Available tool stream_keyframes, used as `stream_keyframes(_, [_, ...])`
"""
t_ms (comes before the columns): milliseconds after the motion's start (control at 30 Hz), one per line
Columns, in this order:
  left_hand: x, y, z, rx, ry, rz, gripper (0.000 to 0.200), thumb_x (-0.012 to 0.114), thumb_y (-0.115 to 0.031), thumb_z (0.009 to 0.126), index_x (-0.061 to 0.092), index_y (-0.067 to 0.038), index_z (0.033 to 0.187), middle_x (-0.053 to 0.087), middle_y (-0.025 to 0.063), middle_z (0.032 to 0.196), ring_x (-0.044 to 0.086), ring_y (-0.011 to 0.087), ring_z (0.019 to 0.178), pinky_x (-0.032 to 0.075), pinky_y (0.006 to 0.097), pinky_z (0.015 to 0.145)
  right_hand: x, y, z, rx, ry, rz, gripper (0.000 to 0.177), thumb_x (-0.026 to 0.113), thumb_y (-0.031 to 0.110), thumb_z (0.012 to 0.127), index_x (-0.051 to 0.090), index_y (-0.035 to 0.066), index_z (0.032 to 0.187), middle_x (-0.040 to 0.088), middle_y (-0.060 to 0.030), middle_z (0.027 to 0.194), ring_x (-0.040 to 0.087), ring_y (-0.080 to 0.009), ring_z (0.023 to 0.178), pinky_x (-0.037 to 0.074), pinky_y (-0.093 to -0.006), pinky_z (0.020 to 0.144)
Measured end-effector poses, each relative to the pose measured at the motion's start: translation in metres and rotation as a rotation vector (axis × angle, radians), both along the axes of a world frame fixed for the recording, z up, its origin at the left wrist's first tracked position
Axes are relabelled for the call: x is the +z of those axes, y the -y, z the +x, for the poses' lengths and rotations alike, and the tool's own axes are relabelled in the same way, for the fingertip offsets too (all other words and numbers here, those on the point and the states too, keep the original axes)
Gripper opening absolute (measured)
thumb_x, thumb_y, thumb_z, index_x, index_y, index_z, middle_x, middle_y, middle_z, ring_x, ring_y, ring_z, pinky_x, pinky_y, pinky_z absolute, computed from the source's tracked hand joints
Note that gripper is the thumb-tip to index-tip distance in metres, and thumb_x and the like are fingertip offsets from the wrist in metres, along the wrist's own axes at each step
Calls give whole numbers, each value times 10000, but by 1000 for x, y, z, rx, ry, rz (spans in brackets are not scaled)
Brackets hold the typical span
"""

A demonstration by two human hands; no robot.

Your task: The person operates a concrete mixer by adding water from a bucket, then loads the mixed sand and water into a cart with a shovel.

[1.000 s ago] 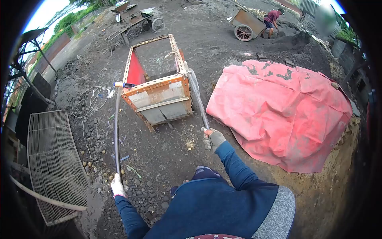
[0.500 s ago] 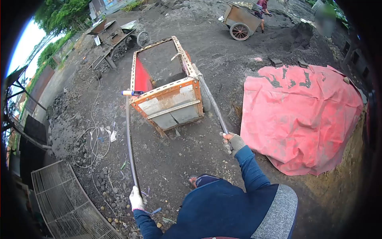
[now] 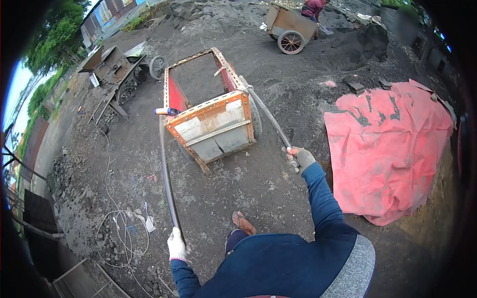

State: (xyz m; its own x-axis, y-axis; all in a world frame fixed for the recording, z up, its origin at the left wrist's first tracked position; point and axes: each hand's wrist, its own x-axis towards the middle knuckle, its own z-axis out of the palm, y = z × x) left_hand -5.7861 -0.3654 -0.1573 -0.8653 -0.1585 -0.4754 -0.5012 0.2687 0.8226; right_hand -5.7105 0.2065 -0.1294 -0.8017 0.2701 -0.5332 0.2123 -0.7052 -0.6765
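Knit-gloved L grip (image 3: pixel 177 246) & R grip (image 3: pixel 300 159) clamped on round bars (image 3: pixel 168 184), boxy perf.-rimmed cart (image 3: pixel 214 130).

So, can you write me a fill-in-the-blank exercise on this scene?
Between them, the left hand and right hand hold ____ handles of the handcart.
The left hand's glove is coloured ____.
The tarp lies to the ____ of the handcart.
The tangled cord lies nearer the ____ hand.
Missing words: two; white; right; left.
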Motion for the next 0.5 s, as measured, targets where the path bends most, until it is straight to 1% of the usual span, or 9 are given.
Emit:
stream_keyframes(100, [8, -11, -103, -23, -23, 6, 525, 555, -617, 919, 559, -92, 930, 502, 48, 526, 454, 168, 318, 340, 293, 281, 5, -5, -89, -3, 33, 48, 89, 561, 197, 978, 569, 111, 998, 493, 38, 625, 408, -81, 414, 306, -267, 324])
stream_keyframes(133, [6, -8, -140, -24, 0, -11, 513, 540, -568, 951, 585, -58, 931, 499, 36, 527, 452, 162, 326, 326, 292, 298, 9, -2, -118, -13, 42, 74, 80, 560, 193, 978, 566, 113, 989, 493, 38, 625, 407, -81, 414, 303, -265, 324])
stream_keyframes(167, [-5, -4, -172, 7, 6, -17, 509, 545, -567, 949, 592, -60, 938, 505, 33, 540, 451, 161, 330, 329, 294, 302, -3, -1, -161, 0, 63, 90, 72, 560, 188, 977, 562, 116, 980, 494, 37, 625, 406, -80, 415, 300, -263, 323])
stream_keyframes(200, [-7, -2, -207, 5, -9, -9, 504, 550, -565, 947, 598, -63, 945, 511, 30, 552, 449, 160, 334, 332, 296, 305, 2, -1, -187, -15, 43, 63, 67, 554, 182, 978, 562, 116, 986, 495, 37, 624, 412, -81, 420, 312, -265, 328])
stream_keyframes(267, [19, -14, -266, 17, -6, -57, 492, 567, -562, 941, 619, -73, 948, 519, 9, 598, 451, 145, 372, 345, 297, 329, 17, 4, -236, -47, 3, -18, 78, 554, 182, 978, 565, 109, 1000, 496, 36, 622, 428, -83, 429, 323, -267, 333])
stream_keyframes(367, [3, -6, -374, -41, -182, -31, 452, 588, -527, 947, 632, -82, 886, 513, -6, 592, 444, 127, 389, 323, 288, 345, 27, -7, -306, -36, -72, -118, 140, 561, 193, 976, 570, 78, 1056, 501, 33, 631, 460, -100, 447, 371, -291, 346])
stream_keyframes(400, [-7, 3, -396, 26, -128, -11, 435, 602, -506, 950, 632, -85, 845, 514, -17, 590, 423, 100, 398, 300, 272, 367, 12, -6, -343, 18, -79, -159, 161, 562, 195, 976, 572, 70, 1077, 506, 30, 644, 469, -108, 453, 388, -299, 352])
stream_keyframes(433, [41, -30, -409, 16, -60, -52, 441, 614, -508, 944, 625, -79, 839, 504, -31, 593, 424, 76, 429, 297, 259, 386, 17, -8, -360, 35, -111, -178, 182, 562, 197, 977, 573, 62, 1098, 511, 27, 657, 479, -115, 458, 405, -307, 358])
stream_keyframes(500, [21, -17, -470, 41, -184, -83, 452, 616, -514, 939, 615, -69, 862, 507, -26, 591, 446, 83, 429, 317, 262, 373, 20, -8, -395, 44, -186, -222, 239, 564, 207, 974, 560, 49, 1153, 521, 14, 690, 507, -131, 487, 441, -323, 382])
